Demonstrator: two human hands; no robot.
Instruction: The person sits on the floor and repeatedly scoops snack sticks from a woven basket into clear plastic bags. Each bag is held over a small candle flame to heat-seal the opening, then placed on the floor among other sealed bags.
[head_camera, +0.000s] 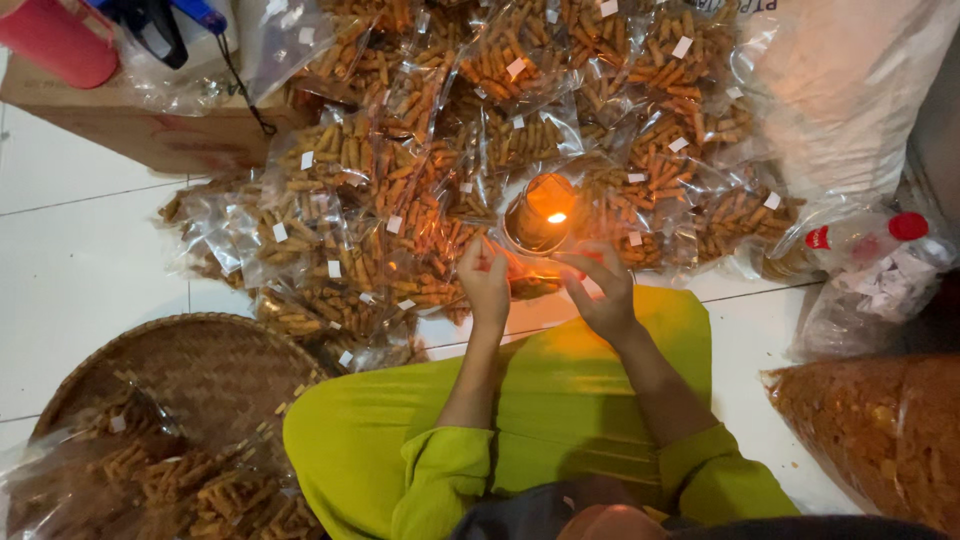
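My left hand (486, 283) and my right hand (603, 291) together hold a small clear plastic packet of orange-brown snack sticks (528, 276) just in front of a lit flame (556, 217) burning in a small round lamp (538, 212). The packet's top edge lies near the flame, between my two hands. Both sleeves are lime green, and my lap (560, 390) is covered in the same cloth. The packet is mostly hidden by my fingers.
A large heap of filled snack packets (450, 130) with white labels covers the white tiled floor beyond the lamp. A woven round tray (200, 370) with loose sticks lies at left. A big bag of snacks (880, 430) and a red-capped bottle (870, 240) sit at right. A cardboard box (150, 120) stands upper left.
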